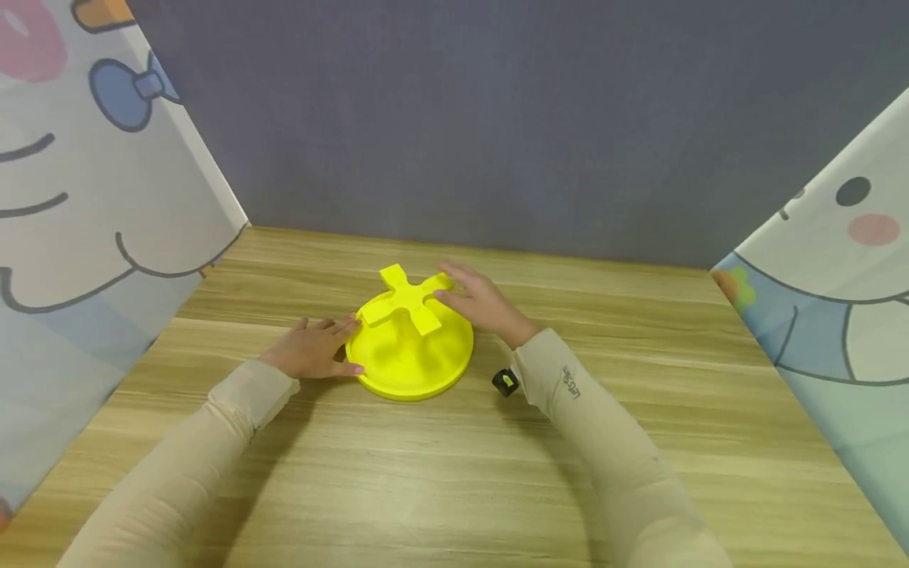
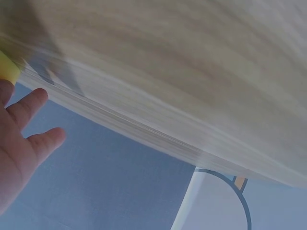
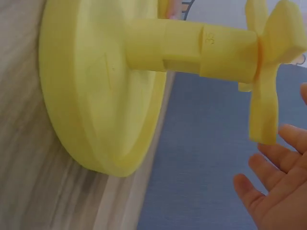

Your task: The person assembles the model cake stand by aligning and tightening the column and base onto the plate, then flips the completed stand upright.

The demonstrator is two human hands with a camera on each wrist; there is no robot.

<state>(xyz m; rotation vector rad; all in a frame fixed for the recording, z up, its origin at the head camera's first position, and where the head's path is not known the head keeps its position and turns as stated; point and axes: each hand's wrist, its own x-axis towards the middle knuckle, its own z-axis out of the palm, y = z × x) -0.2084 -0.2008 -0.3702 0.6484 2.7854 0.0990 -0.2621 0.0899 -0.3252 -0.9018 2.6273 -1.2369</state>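
Observation:
A yellow piece with a round, dished base [image 1: 413,390] stands on the wooden table, a cross-shaped handle [image 1: 410,300] on top. In the right wrist view a stepped post [image 3: 192,48] marked "35" joins handle and base. My left hand [image 1: 312,351] rests at the left side of the base, thumb and fingers spread along its rim. In the left wrist view, only a corner of yellow shows beside that hand's fingers [image 2: 29,108]. My right hand [image 1: 483,300] is at the right arms of the cross, its fingers loosely extended and spread in the right wrist view.
A small black device [image 1: 506,382] sits by the right sleeve cuff. The wooden table [image 1: 398,489] ends at a dark grey panel [image 1: 454,126] at the back. Cartoon-printed panels stand at the left [image 1: 78,260] and right [image 1: 852,331].

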